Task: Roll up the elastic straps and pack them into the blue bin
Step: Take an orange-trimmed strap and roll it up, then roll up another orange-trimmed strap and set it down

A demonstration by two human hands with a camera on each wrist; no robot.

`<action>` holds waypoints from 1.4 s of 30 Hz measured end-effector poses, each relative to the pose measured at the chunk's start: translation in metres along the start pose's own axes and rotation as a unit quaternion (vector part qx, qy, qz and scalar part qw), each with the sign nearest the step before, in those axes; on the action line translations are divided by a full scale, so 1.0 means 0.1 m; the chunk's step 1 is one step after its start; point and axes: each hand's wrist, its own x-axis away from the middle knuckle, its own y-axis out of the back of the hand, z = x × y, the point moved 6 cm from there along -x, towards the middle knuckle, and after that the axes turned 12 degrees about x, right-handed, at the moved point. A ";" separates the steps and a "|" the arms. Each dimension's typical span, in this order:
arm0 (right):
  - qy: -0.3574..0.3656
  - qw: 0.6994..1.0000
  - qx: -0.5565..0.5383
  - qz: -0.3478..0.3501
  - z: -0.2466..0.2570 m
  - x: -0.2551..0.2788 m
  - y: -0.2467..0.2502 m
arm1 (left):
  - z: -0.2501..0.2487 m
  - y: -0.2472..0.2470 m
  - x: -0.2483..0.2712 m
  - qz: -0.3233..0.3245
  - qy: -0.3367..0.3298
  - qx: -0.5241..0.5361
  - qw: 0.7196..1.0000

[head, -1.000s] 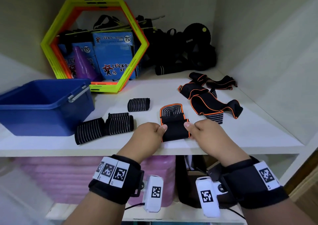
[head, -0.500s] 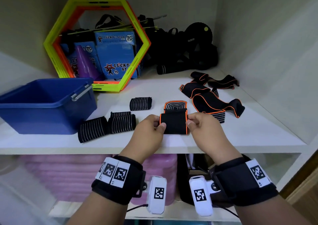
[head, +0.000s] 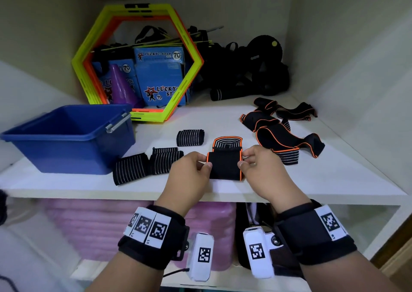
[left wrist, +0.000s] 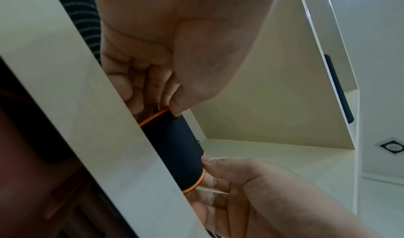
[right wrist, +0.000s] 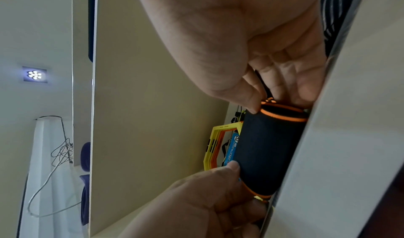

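A black elastic strap with orange edging (head: 225, 164) lies partly rolled near the shelf's front edge, its striped tail (head: 227, 142) stretching away from me. My left hand (head: 191, 169) pinches the roll's left end, and my right hand (head: 256, 164) pinches its right end. The wrist views show the same roll (left wrist: 174, 148) (right wrist: 266, 148) held between thumb and fingers at both ends. Three rolled striped straps (head: 147, 164) (head: 190, 137) lie left of it. Loose orange-edged straps (head: 283, 133) are piled at the right. The blue bin (head: 66, 137) stands at the left, nothing visible inside it.
A yellow and orange hexagon frame (head: 138, 62) leans at the back with blue boxes (head: 160, 75) and a purple cone (head: 121, 84) behind it. Black gear (head: 252, 68) fills the back right corner. The cabinet wall (head: 356, 91) closes the right side. Pink items (head: 100, 224) sit on the lower shelf.
Both hands have rolled the strap further away from me, so the roll is thicker and the striped tail beyond it is shorter. Everything else on the shelf has stayed where it was.
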 end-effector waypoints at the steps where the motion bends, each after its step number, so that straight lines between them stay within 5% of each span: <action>1: 0.003 1.000 -0.002 0.006 0.04 -0.01 -0.04 | 0.01 0.05 0.01 -0.001 0.000 -0.007 1.000; 10: 0.035 0.998 -0.007 0.051 0.28 -0.08 -0.26 | 0.07 0.49 -0.06 -0.006 -0.008 -0.063 0.998; 15: 0.021 0.999 -0.002 0.038 0.12 -0.14 0.11 | -0.31 0.61 -0.29 -0.016 -0.046 -0.059 0.997; 23: -0.030 0.977 0.204 0.044 -0.44 -0.58 1.17 | -1.35 -0.20 -0.65 0.176 -0.195 -0.172 0.949; 28: -0.103 0.966 0.220 0.086 -0.86 -0.99 1.58 | -1.47 -0.92 -0.88 0.288 -0.139 -0.148 0.936; 34: -0.060 0.940 0.290 0.171 -0.91 -1.35 1.46 | -1.30 -1.66 -0.82 0.372 -0.111 -0.232 0.892; 42: -0.004 0.881 0.392 0.266 -0.89 -1.87 0.98 | -1.33 -1.91 -0.76 0.373 -0.137 -0.228 0.889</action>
